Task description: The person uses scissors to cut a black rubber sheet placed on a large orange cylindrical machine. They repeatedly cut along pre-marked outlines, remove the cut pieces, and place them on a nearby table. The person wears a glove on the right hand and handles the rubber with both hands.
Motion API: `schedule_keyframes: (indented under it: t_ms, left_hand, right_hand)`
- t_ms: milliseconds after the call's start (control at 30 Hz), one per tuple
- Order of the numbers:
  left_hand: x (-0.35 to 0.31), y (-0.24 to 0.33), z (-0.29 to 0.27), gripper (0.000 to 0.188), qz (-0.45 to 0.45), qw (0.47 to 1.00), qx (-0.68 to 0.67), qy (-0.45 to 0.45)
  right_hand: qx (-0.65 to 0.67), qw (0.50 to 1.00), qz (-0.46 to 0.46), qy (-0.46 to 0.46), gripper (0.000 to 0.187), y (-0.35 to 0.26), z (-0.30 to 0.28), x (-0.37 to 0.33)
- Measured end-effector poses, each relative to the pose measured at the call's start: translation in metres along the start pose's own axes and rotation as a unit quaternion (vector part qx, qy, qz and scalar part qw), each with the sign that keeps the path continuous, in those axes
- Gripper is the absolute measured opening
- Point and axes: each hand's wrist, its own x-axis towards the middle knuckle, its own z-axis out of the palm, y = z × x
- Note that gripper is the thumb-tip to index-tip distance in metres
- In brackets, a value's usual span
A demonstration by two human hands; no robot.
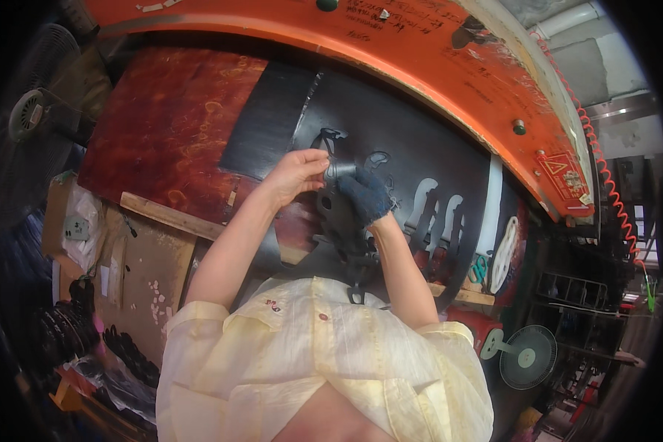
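My bare left hand [296, 177] is closed in a pinch, thumb and fingers together, at the edge of a dark flat cut-out piece [330, 152] with a curved outline. My right hand [368, 197], in a dark blue knitted glove, is closed just to its right and grips the same piece; its fingertips are partly hidden. Below both hands lies a black sheet [412, 118] with knife-like and curved openings cut through it. A narrow black strip of it with round holes [337, 217] runs down toward my body.
An orange machine beam [420, 55] arches over the far side of the reddish-brown board [162, 125]. A wooden rail [169, 215] edges the near left. Green-handled scissors [479, 269] lie at the right. Fans [527, 358] stand at both sides; a red coiled hose [597, 140] hangs far right.
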Motion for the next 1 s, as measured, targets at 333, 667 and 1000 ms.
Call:
schedule_keyframes:
  t_ms: [333, 667, 1000]
  left_hand:
    - [0.001, -0.023, 0.035, 0.027, 0.022, 0.997, -0.024, 0.076]
    - [0.012, -0.023, 0.055, 0.030, 0.070, 0.996, -0.002, 0.062]
    - [0.013, -0.032, 0.057, 0.031, 0.041, 0.999, -0.010, 0.026]
  right_hand:
    - [-0.515, 0.798, -0.270, 0.160, 0.049, -0.036, -0.010, -0.017]
    - [-0.472, 0.861, -0.179, 0.057, 0.033, -0.040, -0.016, -0.008]
    - [-0.440, 0.881, -0.173, 0.008, 0.027, -0.003, -0.024, -0.010]
